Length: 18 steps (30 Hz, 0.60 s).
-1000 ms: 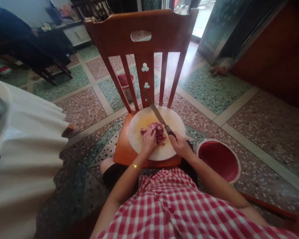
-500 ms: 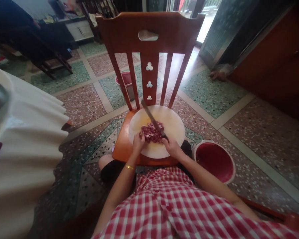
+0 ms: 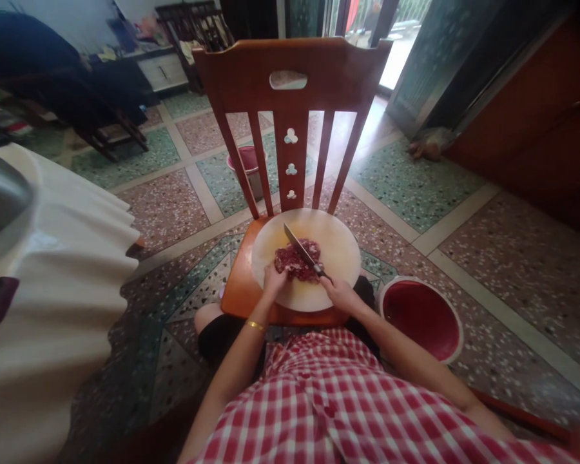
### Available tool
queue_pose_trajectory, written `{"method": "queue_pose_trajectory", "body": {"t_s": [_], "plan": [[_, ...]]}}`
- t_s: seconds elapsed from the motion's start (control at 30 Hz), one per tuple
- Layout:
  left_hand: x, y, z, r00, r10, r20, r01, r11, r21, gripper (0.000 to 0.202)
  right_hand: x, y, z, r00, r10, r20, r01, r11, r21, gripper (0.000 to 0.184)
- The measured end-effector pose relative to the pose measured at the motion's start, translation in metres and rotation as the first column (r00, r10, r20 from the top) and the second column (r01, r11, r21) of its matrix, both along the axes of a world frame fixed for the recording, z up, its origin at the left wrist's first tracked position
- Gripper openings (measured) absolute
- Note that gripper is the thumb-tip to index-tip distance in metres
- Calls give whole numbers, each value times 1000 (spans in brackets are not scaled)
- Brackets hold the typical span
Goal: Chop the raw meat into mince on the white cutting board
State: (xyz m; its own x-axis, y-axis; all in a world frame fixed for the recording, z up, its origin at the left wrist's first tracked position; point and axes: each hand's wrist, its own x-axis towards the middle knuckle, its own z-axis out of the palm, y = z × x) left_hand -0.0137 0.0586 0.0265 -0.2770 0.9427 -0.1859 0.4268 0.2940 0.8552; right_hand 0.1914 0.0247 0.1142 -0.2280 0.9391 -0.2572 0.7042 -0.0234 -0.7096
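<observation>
A round pale chopping board (image 3: 338, 248) lies on the seat of a wooden chair (image 3: 294, 84) in front of me. A heap of chopped red meat (image 3: 294, 260) sits in the board's middle. My left hand (image 3: 273, 280) has its fingers curled against the meat's left edge, a gold bangle on the wrist. My right hand (image 3: 337, 294) grips the handle of a knife (image 3: 300, 250), whose blade lies across the meat and points up and left.
A red basin (image 3: 420, 317) stands on the terrazzo floor right of the chair. A small red bucket (image 3: 249, 164) shows behind the chair slats. A table with a white cloth (image 3: 53, 303) fills the left. My red checked garment (image 3: 338, 406) covers the foreground.
The knife blade came down from a raised slant onto the meat. My left hand slid from on top of the meat to its left edge. The view shifted slightly.
</observation>
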Motion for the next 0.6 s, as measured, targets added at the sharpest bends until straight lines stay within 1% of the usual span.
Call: {"method": "queue_pose_trajectory", "body": {"t_s": [0.07, 0.13, 0.17, 0.2, 0.3, 0.33, 0.37, 0.4, 0.47, 0.5, 0.53, 0.57, 0.6], "plan": [[1, 6, 2, 1000, -26, -15, 26, 999, 24, 37, 1, -2, 5, 998, 15, -65, -9, 995, 96, 41], [1, 11, 2, 999, -39, -21, 40, 998, 39, 34, 0, -2, 8, 993, 7, -117, 16, 981, 195, 40], [1, 12, 1, 999, -39, -19, 40, 998, 43, 33, -1, 0, 7, 994, -7, -112, 30, 980, 198, 39], [1, 13, 1, 999, -41, -16, 41, 998, 41, 33, -1, 2, 5, 996, -17, -89, 31, 986, 162, 38], [-2, 12, 0, 998, -64, 4, 64, 998, 19, 35, 3, 9, 3, 1000, 24, 8, -23, 999, -31, 35], [-3, 11, 0, 997, -77, 9, 77, 997, 12, 35, 6, 9, 5, 999, 47, 18, -46, 997, -63, 37], [-4, 11, 1, 996, -86, 9, 86, 996, 3, 34, 8, 9, 9, 998, 61, 10, -61, 997, -55, 39], [-5, 10, 1, 996, -93, 7, 93, 996, -3, 33, 10, 7, 13, 998, 64, -10, -64, 998, -12, 40], [-5, 10, 2, 996, -86, -8, 86, 996, -5, 32, 12, 3, 19, 996, 47, -71, -39, 993, 113, 41], [-5, 11, 2, 997, -76, -22, 76, 997, -4, 31, 12, 2, 19, 995, 28, -92, -13, 987, 162, 40], [-4, 12, 2, 997, -66, -35, 66, 998, -1, 31, 11, 1, 17, 996, 5, -92, 11, 986, 169, 39], [-3, 13, 3, 997, -57, -45, 57, 998, 1, 32, 10, 1, 12, 997, -16, -69, 25, 991, 133, 38], [-2, 14, 3, 997, -48, -52, 48, 999, 1, 32, 10, 1, 7, 999, -30, -33, 32, 997, 69, 37]]}}
